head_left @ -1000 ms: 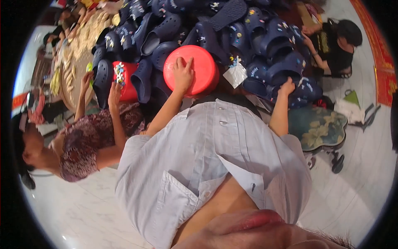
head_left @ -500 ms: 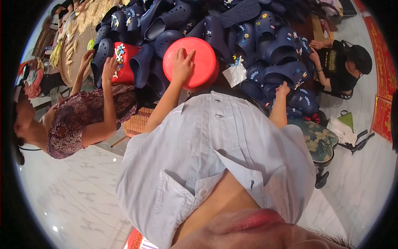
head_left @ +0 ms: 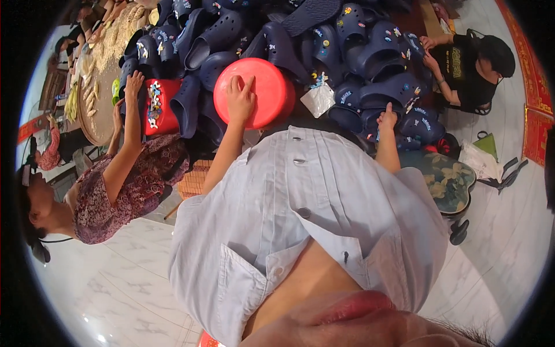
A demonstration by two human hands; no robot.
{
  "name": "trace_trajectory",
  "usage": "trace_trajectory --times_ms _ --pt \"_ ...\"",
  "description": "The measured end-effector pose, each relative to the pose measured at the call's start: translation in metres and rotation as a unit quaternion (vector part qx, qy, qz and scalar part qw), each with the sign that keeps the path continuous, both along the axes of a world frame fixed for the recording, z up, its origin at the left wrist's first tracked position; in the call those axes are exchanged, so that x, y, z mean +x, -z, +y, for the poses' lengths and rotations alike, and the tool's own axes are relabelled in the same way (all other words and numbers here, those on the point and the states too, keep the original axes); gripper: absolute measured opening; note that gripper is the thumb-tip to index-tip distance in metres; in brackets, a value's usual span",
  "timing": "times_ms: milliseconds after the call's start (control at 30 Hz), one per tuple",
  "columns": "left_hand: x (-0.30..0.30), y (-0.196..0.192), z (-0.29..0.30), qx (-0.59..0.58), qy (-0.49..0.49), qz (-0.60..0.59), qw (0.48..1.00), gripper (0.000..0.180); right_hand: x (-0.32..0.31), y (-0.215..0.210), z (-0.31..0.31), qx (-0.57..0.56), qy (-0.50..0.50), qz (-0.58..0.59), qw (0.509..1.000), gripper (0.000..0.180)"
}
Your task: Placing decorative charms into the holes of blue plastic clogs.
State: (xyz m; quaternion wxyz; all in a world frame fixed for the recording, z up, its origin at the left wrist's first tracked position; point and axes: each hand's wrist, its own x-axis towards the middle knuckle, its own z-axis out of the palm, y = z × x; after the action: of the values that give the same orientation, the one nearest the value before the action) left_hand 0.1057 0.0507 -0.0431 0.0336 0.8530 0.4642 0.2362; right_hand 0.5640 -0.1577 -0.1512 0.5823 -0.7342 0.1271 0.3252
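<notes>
My left hand [head_left: 240, 101] rests on top of a round, flat-topped red plastic container [head_left: 270, 87], with some fingers apart and others partly bent. Over on the right, my right hand [head_left: 387, 120] is at the near edge of a heap of dark blue foam clogs, its fingers curled and its thumb up. It is beside a blue clog [head_left: 392, 92] decorated with small charms; what lies inside its fingers is hidden. Between my hands is a small clear plastic bag [head_left: 318, 100].
A person at left has both hands by a blue clog [head_left: 185, 104] and a red box [head_left: 159, 107] with charms. Another person in black [head_left: 471, 69] works at right. A flower-patterned stool seat [head_left: 442, 185] stands near my right arm.
The view has shifted slightly. My left fingers bend more on the red top, and my right thumb has lifted. The left neighbour's hand has moved from the red box toward a clog.
</notes>
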Motion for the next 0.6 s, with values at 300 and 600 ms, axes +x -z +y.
trace_trajectory --times_ms 300,600 --pt "0.005 -0.005 -0.002 0.008 -0.010 -0.013 1.000 0.053 -0.043 -0.028 0.035 0.044 -0.054 -0.291 0.954 0.028" --pt "0.009 -0.008 -0.002 0.028 -0.019 -0.014 0.999 0.050 0.066 -0.030 0.152 0.160 0.048 0.107 0.980 0.022"
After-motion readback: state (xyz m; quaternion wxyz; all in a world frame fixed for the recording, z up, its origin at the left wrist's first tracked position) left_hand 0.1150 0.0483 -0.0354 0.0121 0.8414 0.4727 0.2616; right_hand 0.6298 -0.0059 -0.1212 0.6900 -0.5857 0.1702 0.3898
